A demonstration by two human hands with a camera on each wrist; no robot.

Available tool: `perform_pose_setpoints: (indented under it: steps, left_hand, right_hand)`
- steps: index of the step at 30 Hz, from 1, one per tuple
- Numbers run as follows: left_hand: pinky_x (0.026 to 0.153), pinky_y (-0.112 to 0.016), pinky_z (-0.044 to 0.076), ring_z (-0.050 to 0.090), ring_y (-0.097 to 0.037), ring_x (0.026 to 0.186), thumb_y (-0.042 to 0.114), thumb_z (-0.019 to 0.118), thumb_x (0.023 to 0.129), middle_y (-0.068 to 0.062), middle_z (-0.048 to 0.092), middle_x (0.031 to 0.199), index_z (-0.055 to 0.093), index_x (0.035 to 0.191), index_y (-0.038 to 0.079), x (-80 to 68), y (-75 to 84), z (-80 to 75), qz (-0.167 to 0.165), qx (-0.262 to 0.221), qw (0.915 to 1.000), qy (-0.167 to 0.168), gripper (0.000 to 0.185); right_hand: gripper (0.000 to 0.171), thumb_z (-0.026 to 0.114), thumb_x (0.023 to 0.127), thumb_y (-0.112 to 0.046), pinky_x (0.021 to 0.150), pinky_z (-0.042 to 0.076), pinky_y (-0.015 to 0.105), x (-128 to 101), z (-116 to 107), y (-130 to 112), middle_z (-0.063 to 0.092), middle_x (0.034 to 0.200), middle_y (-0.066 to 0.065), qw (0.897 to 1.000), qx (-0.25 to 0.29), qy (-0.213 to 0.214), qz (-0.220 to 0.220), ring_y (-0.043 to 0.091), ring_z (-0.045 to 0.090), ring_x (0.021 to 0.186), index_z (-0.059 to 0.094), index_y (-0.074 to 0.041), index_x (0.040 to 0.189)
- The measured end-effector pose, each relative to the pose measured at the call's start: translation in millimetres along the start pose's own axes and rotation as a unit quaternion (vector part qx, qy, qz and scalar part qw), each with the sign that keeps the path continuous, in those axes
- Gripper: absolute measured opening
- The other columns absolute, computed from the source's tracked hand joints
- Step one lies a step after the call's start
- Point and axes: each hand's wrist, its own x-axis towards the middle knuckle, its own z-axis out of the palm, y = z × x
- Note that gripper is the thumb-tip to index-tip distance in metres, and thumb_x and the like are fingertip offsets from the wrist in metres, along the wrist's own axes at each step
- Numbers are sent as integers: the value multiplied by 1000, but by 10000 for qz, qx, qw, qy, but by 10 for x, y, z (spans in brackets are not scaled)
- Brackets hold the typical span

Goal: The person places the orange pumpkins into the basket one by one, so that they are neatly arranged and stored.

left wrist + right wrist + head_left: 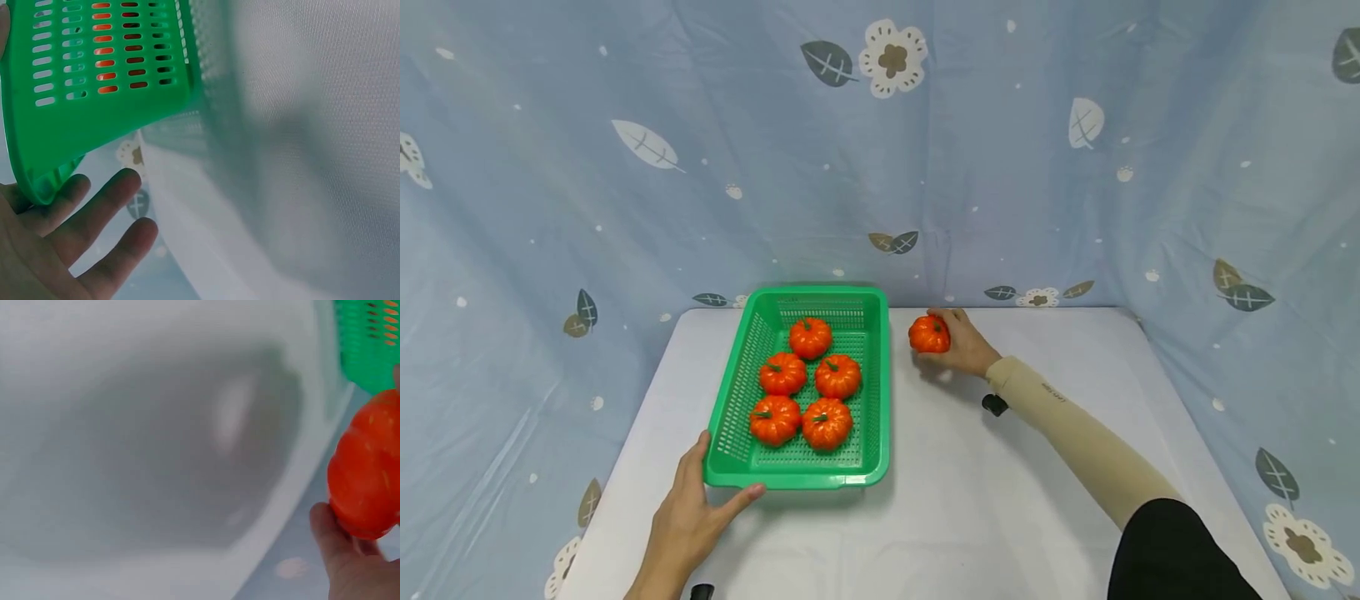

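So my left hand (688,521) is lying flat on the worktop (970,500) at the near-left corner of the green basket (727,473). Fingers straight and relaxed, thumb running along the front rim, touching the corner but not really gripping anything. In the left wrist view the fingers (103,209) sit loose just under the basket's (94,112) slotted wall, with orange showing through the holes.

Just past those fingers, inside the basket, there are five little orange pumpkins (808,379): two at the near end, two in the middle, one at the far end.

Over on the other side, my right hand (964,343) is out near the far edge of the worktop, just right of the basket's far-right corner. Fingers curled around a sixth pumpkin (929,334), holding it. It looks slightly off the surface, can't say for sure. The right wrist view shows that pumpkin (367,469) against my thumb (331,534), pretty blurry.
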Motion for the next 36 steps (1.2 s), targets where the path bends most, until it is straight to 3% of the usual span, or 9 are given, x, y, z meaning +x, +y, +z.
perform_pose_setpoints:
  steps: [5,10,18,24,31,36]
  left_hand:
    - [89,-69,45,45,-51,131,65,78,78,-27,35,154,11,163,7,-9,9,-3,-19,22,10000,-11,123]
    - [89,-69,44,45,-51,131,65,78,78,-27,35,155,12,163,7,7,4,-5,-20,38,10000,26,123]
    - [90,-68,44,45,-50,132,66,78,78,-26,35,155,11,163,9,16,-1,7,-76,-19,10000,34,123]
    - [92,-68,44,44,-50,132,67,78,77,-26,35,155,11,163,9,20,-15,-1,-108,-8,9999,30,124]
    - [92,-68,43,44,-50,133,66,78,77,-26,34,156,10,164,10,17,-26,0,-91,-55,9999,14,124]
    - [92,-68,43,44,-50,133,67,78,77,-26,34,156,10,164,9,22,-18,5,-120,-56,9999,-23,124]
  right_hand:
    - [89,87,80,-39,103,47,52,22,-144,-284,36,143,21,9982,584,152,9,36,50,123,40,-12,151]
    - [91,87,80,-41,98,49,49,48,-215,-570,40,143,18,9950,949,162,-272,31,49,119,40,-13,153]
    - [89,87,81,-39,100,48,41,132,-252,-902,47,141,10,9914,462,-330,-1182,23,50,120,41,-13,153]
    - [87,87,81,-35,98,50,44,295,-193,-1121,52,139,8,9845,23,-478,-1686,23,53,118,42,-12,152]
    - [87,86,82,-38,99,49,37,503,-2,-1237,49,144,8,9846,-331,-742,-1548,22,52,125,40,-15,153]
    - [89,86,83,-37,103,47,39,673,102,-1243,47,147,11,9834,-449,-903,-1507,26,50,129,38,-15,155]
